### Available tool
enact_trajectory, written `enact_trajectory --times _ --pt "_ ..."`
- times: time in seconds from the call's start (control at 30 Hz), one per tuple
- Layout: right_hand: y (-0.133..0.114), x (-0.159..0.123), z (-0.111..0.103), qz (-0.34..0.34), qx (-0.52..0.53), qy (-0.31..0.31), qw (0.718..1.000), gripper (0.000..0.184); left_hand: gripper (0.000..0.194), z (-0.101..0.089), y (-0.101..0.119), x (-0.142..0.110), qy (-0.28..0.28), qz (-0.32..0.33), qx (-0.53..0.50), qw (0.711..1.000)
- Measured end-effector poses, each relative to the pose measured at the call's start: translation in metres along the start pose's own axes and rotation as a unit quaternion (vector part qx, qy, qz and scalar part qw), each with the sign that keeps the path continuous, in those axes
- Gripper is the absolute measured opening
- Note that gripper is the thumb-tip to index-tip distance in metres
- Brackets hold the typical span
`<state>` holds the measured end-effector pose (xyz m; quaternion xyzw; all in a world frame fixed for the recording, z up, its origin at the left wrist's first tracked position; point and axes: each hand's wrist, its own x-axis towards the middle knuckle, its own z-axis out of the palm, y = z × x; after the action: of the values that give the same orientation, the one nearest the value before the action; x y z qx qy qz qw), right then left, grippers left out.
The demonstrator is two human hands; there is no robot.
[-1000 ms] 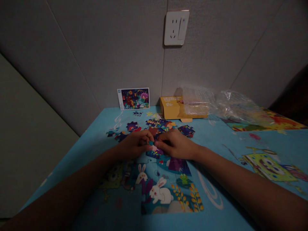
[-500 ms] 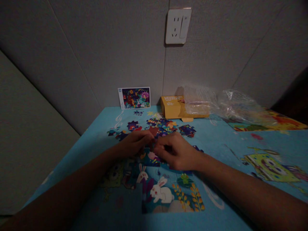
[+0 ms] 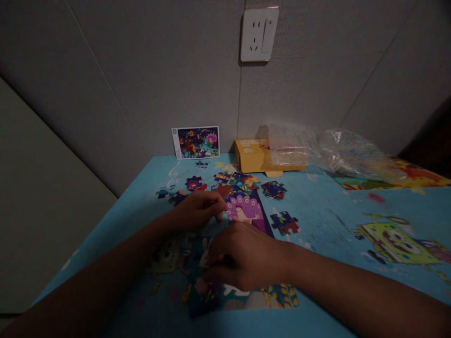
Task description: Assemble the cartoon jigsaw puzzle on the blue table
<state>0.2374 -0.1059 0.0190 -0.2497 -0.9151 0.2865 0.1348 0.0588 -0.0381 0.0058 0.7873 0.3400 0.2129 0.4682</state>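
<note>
My right hand [image 3: 243,256] is over the lower part of a joined jigsaw puzzle [image 3: 253,300], its thumb and fingers pinched on a dark puzzle piece [image 3: 203,300] at the lower left corner. Whether that piece is locked into the neighbouring ones I cannot tell. White rabbits and yellow plants show on the joined part, partly hidden by this hand. Beside the purple peacock section [image 3: 244,209], my left hand [image 3: 199,210] lies with its fingers curled in. What is between those fingertips, if anything, is hidden.
Loose puzzle pieces [image 3: 284,222] lie right of the puzzle, with more pieces [image 3: 194,183] behind the hands. A picture card [image 3: 198,143] leans on the wall. Near it stand a yellow box [image 3: 252,157] and clear plastic wrapping [image 3: 347,152]. A cartoon cloth [image 3: 338,263] covers the table.
My right hand has moved from beside my left hand toward me, to the puzzle's lower left corner, where a dark piece now shows. The peacock section is uncovered. My left hand stays nearly in place.
</note>
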Motion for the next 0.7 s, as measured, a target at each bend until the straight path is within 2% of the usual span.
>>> enact_trajectory --times 0.13,0.27,0.33,0.47,0.7 --pt "0.0022 -0.0017 -0.004 0.002 -0.017 0.011 1.0 0.02 0.045 -0.0003 0.0022 0.0002 0.005 0.022 0.027 0.999" --pt "0.008 -0.0046 -0.0087 -0.07 -0.025 -0.009 0.997 0.031 0.042 -0.0004 0.0029 0.0008 0.006 0.036 0.041 0.999" --pt "0.0091 -0.0052 -0.009 -0.092 -0.022 -0.023 0.995 0.029 0.039 -0.0004 0.0024 0.0007 0.004 0.039 0.039 0.998" --pt "0.008 -0.0055 -0.0086 -0.093 -0.014 -0.031 0.995 0.022 0.035 0.0 0.0021 0.0 0.004 0.036 0.041 0.999" --pt "0.0085 -0.0071 -0.0098 -0.107 -0.02 -0.044 0.993 0.032 0.035 0.0004 0.0028 -0.0001 0.011 0.03 0.06 0.998"
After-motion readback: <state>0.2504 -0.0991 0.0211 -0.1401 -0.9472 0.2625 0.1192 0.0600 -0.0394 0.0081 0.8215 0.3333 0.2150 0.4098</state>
